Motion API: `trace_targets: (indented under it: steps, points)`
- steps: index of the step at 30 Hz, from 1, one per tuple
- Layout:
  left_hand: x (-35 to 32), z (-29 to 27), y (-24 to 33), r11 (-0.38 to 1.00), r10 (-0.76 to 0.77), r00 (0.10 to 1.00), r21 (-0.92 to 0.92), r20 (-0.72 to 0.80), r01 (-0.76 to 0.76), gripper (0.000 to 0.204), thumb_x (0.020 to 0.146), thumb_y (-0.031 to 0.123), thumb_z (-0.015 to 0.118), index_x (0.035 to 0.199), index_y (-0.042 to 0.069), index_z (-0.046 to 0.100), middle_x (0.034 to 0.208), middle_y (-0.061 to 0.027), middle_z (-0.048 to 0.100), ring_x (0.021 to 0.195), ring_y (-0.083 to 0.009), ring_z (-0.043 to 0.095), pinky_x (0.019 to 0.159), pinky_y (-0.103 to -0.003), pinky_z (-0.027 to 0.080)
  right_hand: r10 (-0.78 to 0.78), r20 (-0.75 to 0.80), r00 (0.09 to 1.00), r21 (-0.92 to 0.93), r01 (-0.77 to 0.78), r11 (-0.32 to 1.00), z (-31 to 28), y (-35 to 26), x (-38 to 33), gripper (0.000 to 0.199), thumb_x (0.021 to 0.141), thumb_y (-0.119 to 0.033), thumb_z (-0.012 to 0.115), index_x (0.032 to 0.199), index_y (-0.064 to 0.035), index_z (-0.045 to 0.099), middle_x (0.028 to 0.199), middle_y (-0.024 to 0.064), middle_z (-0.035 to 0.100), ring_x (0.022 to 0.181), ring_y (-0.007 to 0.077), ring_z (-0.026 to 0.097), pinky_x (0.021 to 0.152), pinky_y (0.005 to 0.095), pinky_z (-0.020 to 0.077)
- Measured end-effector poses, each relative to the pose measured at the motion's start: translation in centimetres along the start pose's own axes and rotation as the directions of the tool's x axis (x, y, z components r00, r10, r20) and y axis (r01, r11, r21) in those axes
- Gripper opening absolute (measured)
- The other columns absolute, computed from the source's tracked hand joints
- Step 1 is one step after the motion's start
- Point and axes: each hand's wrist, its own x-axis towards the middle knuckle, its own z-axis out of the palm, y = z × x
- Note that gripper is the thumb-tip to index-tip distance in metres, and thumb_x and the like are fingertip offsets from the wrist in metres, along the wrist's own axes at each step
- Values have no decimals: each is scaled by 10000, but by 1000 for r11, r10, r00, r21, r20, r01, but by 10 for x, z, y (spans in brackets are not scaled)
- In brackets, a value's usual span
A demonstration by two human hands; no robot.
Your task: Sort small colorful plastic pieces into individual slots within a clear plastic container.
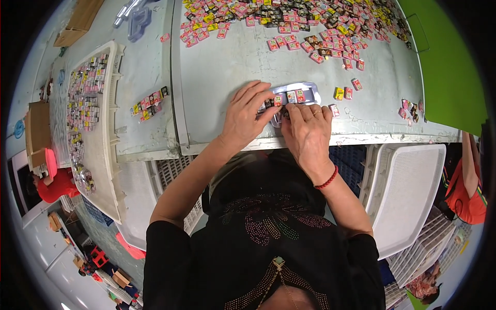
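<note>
A clear plastic tray with moulded compartments lies near the table's front edge. Several small pink, white and dark boxes sit inside it. My left hand is closed round the tray's left end, its thumb and fingertips by the boxes there. Over the tray's near side, my right hand has its fingers curled and pressed together on a small dark box, mostly hidden beneath them. A pink and white box lies just right of that hand. Farther right are a yellow box and two pink ones.
A big pile of small pink, black and yellow boxes spreads over the table's far side. Left are a row of boxes, a white crate of filled packs, and empty clear trays. A green panel stands right; co-workers sit at both sides.
</note>
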Motion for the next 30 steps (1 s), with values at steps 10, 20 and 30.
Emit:
trace_targets:
  steps: [10, 20, 30]
  points:
    - [2, -1, -2, 995, -73, 997, -70, 31, 75, 259, 720, 133, 810, 931, 38, 694, 1106, -100, 663, 1053, -288, 620, 882, -367, 498, 106, 2, 994, 89, -106, 990, -16, 2, -5, 246, 748, -82, 731, 986, -63, 669, 932, 82, 684, 893, 270, 611, 935, 442, 400]
    - [29, 0, 9, 934, 326, 932, 98, 157, -343, 459, 737, 283, 772, 1128, 84, 639, 1293, -115, 549, 1217, -351, 492, 977, -443, 424, 153, -120, 981, 66, -146, 987, -26, 41, 8, 240, 755, -69, 748, 984, -86, 679, 949, 54, 696, 884, 262, 622, 896, 390, 410]
    - [33, 12, -2, 933, 321, 907, 76, 274, -353, 455, 748, 275, 766, 1137, 86, 629, 1296, -129, 536, 1230, -343, 484, 990, -446, 428, 109, -160, 981, 59, -101, 993, -5, 40, 12, 191, 722, -53, 754, 900, -72, 688, 907, 60, 670, 850, 256, 610, 851, 393, 419]
